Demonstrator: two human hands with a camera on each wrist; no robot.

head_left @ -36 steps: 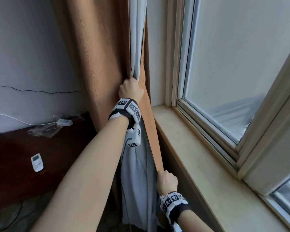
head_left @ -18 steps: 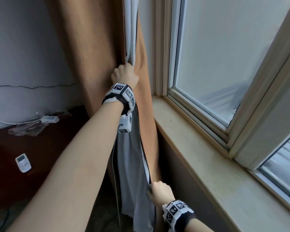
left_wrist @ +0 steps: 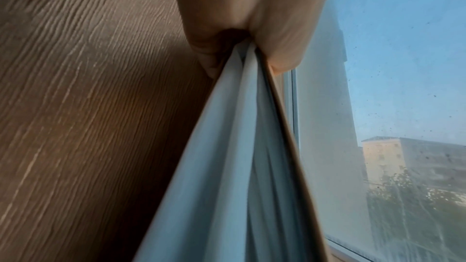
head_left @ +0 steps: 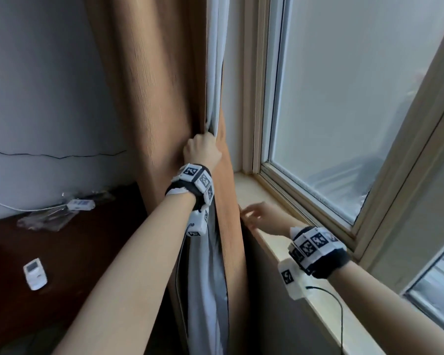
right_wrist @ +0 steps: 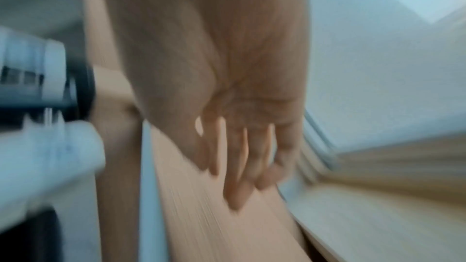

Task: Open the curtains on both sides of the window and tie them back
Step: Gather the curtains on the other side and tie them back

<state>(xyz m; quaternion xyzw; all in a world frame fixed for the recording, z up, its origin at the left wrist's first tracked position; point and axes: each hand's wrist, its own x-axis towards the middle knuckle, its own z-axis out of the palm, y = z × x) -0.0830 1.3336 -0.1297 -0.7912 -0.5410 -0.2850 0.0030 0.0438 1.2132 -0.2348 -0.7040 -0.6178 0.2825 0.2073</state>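
A tan curtain [head_left: 151, 98] with a pale grey lining [head_left: 213, 60] hangs gathered at the left side of the window [head_left: 344, 98]. My left hand [head_left: 201, 149] grips the bunched edge at about sill height; in the left wrist view the fingers [left_wrist: 209, 55] pinch the folded lining [left_wrist: 239, 127] against the tan cloth [left_wrist: 88, 107]. My right hand [head_left: 256, 213] hovers open over the near corner of the sill, fingers spread toward the curtain's edge. The blurred right wrist view shows straight fingers [right_wrist: 239, 166] holding nothing, just beside the tan cloth [right_wrist: 214, 216].
A cream window sill [head_left: 305, 265] runs along the right under the frame. Left of the curtain a dark wooden surface [head_left: 75, 252] carries a white remote [head_left: 35, 272], a plastic wrapper and a white adapter [head_left: 81, 204]. A thin cable runs along the grey wall [head_left: 36, 85].
My right hand let go of the curtain's lower edge and rose to the sill, fingers now spread. My left hand keeps its grip on the bunched curtain. The view shifted slightly.
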